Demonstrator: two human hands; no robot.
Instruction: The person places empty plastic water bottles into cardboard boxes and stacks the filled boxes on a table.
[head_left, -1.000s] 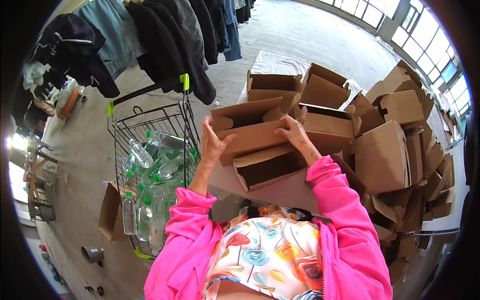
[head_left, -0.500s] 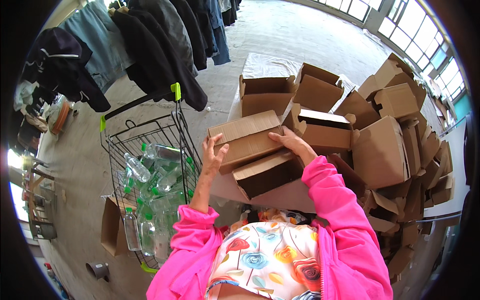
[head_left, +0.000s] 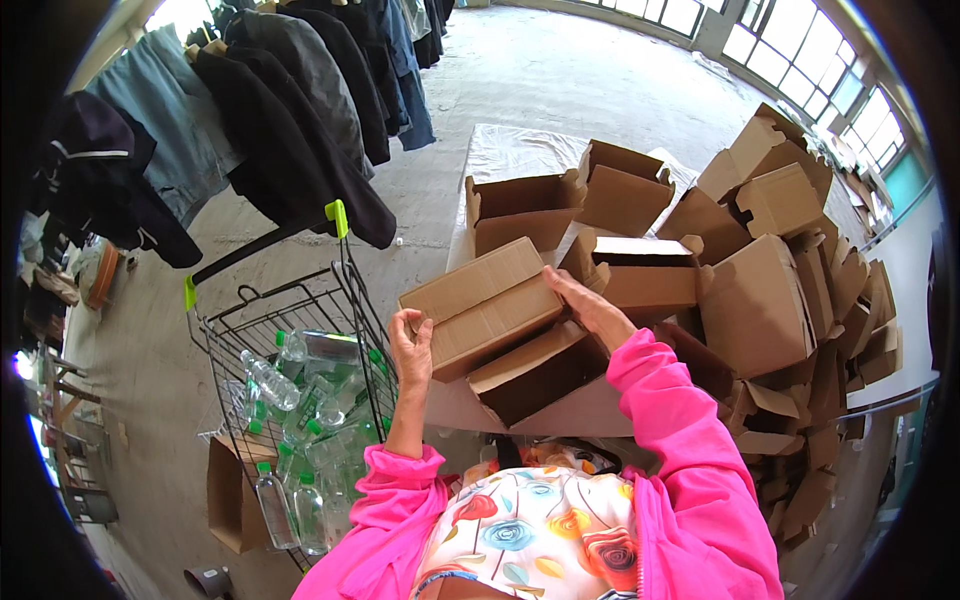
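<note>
A closed brown cardboard box (head_left: 482, 305) lies before me with its top flaps meeting along a seam. At its left end, my left hand (head_left: 410, 345) is closed, with bent fingers and thumb at the corner. My right hand (head_left: 592, 308) presses along the opposite end with fingers fairly straight, so the box is held between both hands. Right in front of me, touching or nearly touching it, an open cardboard box (head_left: 540, 372) lies with its opening toward me.
Several open boxes (head_left: 625, 190) stand behind on a table with a whitish cover (head_left: 505, 150). More boxes (head_left: 760, 300) are piled at right. At left stands a wire shopping cart (head_left: 250, 318) full of clear green-capped bottles (head_left: 325, 400). Dark jackets (head_left: 290, 130) hang beyond it.
My left fingers have slid from the box's top to its left corner. My right hand has flattened against the other end. The whole view has shifted slightly.
</note>
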